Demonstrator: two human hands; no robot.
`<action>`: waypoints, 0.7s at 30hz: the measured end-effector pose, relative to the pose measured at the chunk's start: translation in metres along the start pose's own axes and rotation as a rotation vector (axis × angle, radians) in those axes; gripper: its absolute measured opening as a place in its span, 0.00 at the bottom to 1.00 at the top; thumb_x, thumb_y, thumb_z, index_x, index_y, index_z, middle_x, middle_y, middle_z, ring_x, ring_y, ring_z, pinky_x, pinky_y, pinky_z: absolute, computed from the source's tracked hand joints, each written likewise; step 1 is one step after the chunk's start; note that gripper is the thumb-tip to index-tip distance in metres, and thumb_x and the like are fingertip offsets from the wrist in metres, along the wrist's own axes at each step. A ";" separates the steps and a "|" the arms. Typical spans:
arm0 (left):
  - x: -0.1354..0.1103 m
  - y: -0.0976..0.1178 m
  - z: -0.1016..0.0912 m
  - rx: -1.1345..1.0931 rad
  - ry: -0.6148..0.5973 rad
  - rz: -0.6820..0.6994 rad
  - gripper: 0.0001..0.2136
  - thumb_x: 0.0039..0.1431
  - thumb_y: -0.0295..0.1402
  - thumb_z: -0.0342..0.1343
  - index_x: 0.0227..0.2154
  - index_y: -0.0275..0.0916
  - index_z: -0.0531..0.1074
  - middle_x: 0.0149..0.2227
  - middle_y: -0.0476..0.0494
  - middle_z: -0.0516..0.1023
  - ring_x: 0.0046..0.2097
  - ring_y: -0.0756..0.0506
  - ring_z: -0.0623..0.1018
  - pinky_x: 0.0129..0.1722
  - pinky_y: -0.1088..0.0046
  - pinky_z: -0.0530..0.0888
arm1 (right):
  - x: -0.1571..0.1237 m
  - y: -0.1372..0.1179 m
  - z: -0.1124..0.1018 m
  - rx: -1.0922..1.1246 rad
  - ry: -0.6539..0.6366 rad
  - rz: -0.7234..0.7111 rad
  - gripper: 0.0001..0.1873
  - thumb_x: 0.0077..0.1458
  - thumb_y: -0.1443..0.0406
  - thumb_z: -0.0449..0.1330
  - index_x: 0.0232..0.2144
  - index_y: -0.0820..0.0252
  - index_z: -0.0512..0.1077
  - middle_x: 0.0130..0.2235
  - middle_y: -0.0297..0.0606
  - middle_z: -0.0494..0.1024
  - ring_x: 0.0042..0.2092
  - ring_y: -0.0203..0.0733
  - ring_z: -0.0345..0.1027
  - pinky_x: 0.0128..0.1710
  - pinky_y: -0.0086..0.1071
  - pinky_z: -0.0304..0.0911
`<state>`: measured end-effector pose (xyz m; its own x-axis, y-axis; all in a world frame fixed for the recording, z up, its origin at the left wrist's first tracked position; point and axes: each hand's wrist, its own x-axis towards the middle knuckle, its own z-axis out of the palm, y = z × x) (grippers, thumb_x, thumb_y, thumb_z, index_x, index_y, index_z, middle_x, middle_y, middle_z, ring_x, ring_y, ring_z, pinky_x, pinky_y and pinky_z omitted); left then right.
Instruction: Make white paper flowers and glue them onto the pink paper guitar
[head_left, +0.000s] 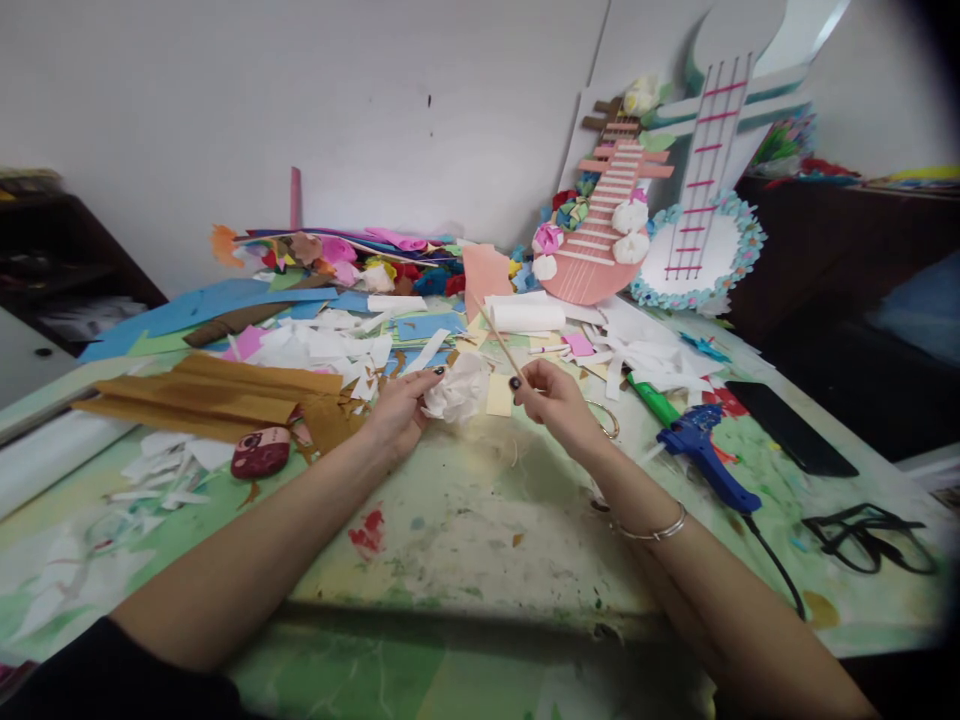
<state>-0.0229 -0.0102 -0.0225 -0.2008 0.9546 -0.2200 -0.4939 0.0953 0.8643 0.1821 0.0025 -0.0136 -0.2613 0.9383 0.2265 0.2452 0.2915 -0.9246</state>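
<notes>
My left hand [401, 410] is closed on a white crumpled paper flower [457, 390] held just above the table. My right hand [551, 400] pinches a thin wooden stick [499, 342] that slants up and to the left from its fingers. The stick's lower end meets the paper flower between the two hands. A silver bracelet [652, 530] circles my right wrist.
A paint-stained green table [480, 520] carries brown folded paper [225, 395], white scraps, a white paper roll [525, 316], a blue glue gun [705, 455], black scissors [862, 530], a dark phone [787, 425]. Paper flowers and a pink guitar-shaped craft [607, 250] stand at the back.
</notes>
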 end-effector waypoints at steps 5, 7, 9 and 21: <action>-0.019 -0.010 0.013 -0.052 -0.052 -0.053 0.06 0.45 0.26 0.63 0.25 0.35 0.71 0.24 0.51 0.74 0.24 0.53 0.72 0.24 0.80 0.69 | -0.010 -0.008 0.019 -0.108 0.040 0.027 0.21 0.45 0.51 0.64 0.34 0.59 0.69 0.33 0.34 0.73 0.28 0.33 0.62 0.29 0.29 0.60; -0.025 -0.012 0.016 -0.061 -0.076 -0.081 0.05 0.46 0.26 0.62 0.26 0.35 0.71 0.24 0.51 0.74 0.24 0.53 0.72 0.25 0.80 0.69 | -0.012 -0.009 0.021 -0.103 0.037 0.032 0.19 0.45 0.53 0.64 0.33 0.59 0.70 0.33 0.34 0.73 0.28 0.33 0.62 0.28 0.29 0.60; -0.028 -0.013 0.018 -0.057 -0.102 -0.117 0.04 0.47 0.25 0.61 0.26 0.34 0.71 0.24 0.50 0.75 0.24 0.53 0.72 0.24 0.79 0.69 | -0.012 -0.008 0.021 -0.078 0.038 0.028 0.14 0.45 0.56 0.63 0.31 0.59 0.70 0.33 0.34 0.73 0.28 0.33 0.63 0.28 0.29 0.60; -0.030 -0.007 0.010 0.034 -0.357 -0.177 0.13 0.44 0.37 0.65 0.33 0.35 0.74 0.32 0.44 0.77 0.28 0.49 0.75 0.27 0.73 0.73 | -0.008 -0.008 0.011 0.064 -0.034 0.039 0.10 0.40 0.65 0.59 0.30 0.60 0.70 0.29 0.31 0.69 0.31 0.34 0.63 0.30 0.28 0.59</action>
<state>-0.0043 -0.0371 -0.0175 0.1946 0.9602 -0.2005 -0.4646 0.2703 0.8433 0.1717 -0.0091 -0.0112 -0.2849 0.9414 0.1804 0.1962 0.2415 -0.9504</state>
